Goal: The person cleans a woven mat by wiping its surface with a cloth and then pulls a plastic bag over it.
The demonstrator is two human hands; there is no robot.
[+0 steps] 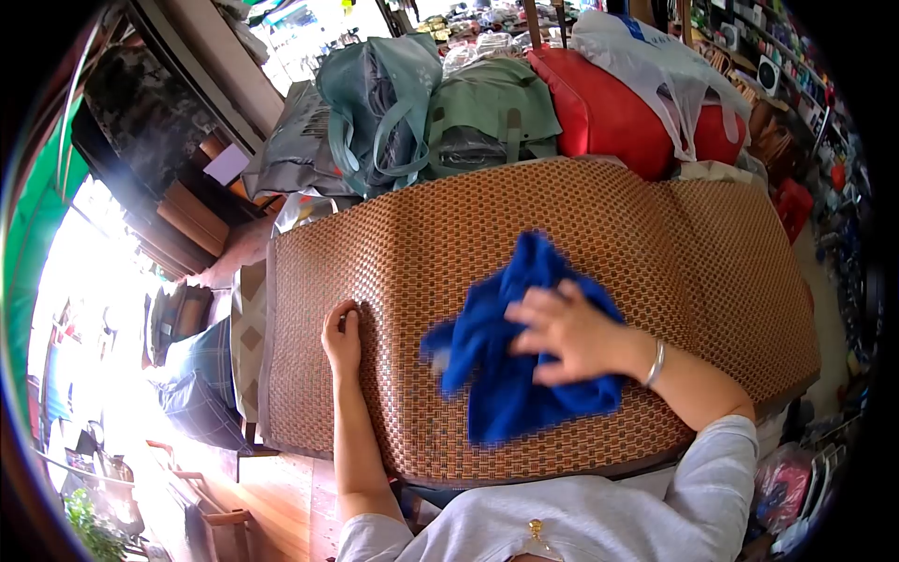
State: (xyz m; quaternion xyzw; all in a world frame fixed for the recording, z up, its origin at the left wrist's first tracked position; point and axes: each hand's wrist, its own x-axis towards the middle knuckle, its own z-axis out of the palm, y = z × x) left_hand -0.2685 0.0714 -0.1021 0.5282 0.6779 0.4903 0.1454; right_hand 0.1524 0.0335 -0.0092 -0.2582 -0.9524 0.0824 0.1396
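A brown woven mat (309, 272) with a dark border spreads before me, raised in soft ridges. On its middle lies a crumpled blue cloth (506, 403). My right hand (567, 332), a bracelet (655, 363) at its wrist, is over the cloth with fingers spread; motion blurs it and the cloth. Toward the left of the mat rests my left hand (343, 337), its fingers loosely curled beside a ridge. Nothing shows in that hand.
Along the mat's far edge stand a grey-green bag (379, 112), a green bag (492, 108) and a red bag (599, 108) partly under a white plastic bag (655, 70). Plaid cushions (201, 384) sit at left. Packed shelves (787, 56) line the right.
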